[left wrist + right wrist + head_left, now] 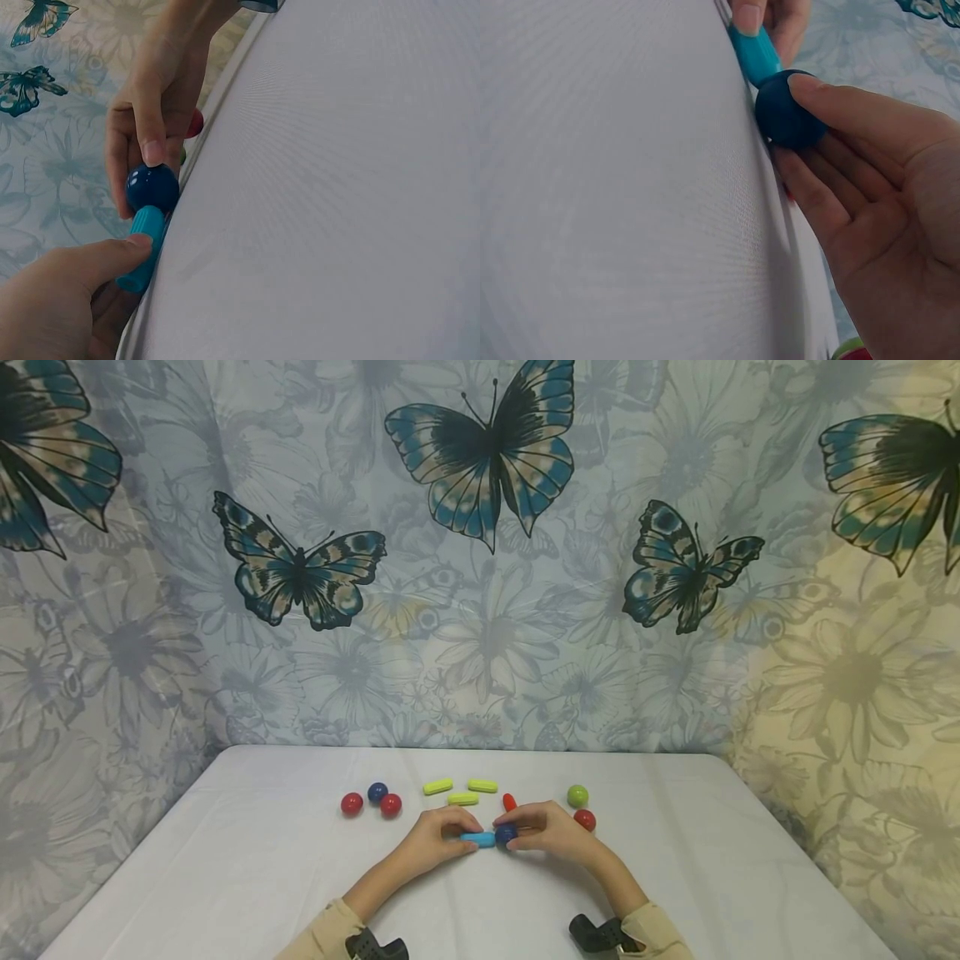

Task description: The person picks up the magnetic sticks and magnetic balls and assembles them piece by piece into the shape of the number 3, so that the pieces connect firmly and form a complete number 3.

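My left hand (438,837) pinches a light blue ridged rod (480,839) between thumb and fingers. In my right hand (551,831) is a dark blue ball (506,835), gripped by the thumb and fingertips. The rod's end meets the ball's side, as the left wrist view shows with the rod (142,255) right against the ball (152,187). The right wrist view has the ball (787,112) held from the side, with the rod (756,54) lined up to it. Just beyond my right fingers lies a red rod (509,802), partly covered by them.
Several yellow-green rods (462,798) lie at the middle back of the white table (225,860). To the left sit two red balls (352,804) and a dark blue ball (377,792). A green ball (577,795) and a red ball (585,819) rest beyond my right wrist.
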`<state>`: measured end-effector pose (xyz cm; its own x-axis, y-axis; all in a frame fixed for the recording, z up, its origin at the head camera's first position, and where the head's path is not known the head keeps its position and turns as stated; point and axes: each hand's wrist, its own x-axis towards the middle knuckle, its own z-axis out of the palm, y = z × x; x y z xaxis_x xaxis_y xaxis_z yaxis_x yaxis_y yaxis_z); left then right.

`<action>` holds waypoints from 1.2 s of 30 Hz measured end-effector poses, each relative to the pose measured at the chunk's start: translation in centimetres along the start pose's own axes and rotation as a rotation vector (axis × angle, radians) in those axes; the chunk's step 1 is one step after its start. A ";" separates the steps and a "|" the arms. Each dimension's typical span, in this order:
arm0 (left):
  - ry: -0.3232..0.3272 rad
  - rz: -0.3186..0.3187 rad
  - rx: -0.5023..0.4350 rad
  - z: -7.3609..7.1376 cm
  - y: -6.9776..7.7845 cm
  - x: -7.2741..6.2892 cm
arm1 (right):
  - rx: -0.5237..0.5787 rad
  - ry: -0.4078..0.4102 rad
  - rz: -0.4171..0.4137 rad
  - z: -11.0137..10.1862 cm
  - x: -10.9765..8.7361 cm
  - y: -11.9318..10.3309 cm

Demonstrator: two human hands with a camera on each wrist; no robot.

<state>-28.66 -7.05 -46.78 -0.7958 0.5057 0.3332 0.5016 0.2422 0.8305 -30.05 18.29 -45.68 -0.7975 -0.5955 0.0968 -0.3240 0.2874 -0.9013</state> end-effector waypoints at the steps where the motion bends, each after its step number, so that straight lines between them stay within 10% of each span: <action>1: 0.002 -0.002 0.008 0.1 -0.5 0.1 | 0.000 0.002 0.001 0.0 0.0 0.0; 36: 0.064 -0.058 -0.001 -1.7 -2.2 0.6 | 0.021 0.011 0.038 -0.2 -0.4 0.2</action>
<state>-30.87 -8.66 -47.68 -0.8438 0.4366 0.3120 0.4533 0.2689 0.8498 -29.87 18.78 -45.84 -0.8150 -0.5756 0.0666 -0.2824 0.2942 -0.9131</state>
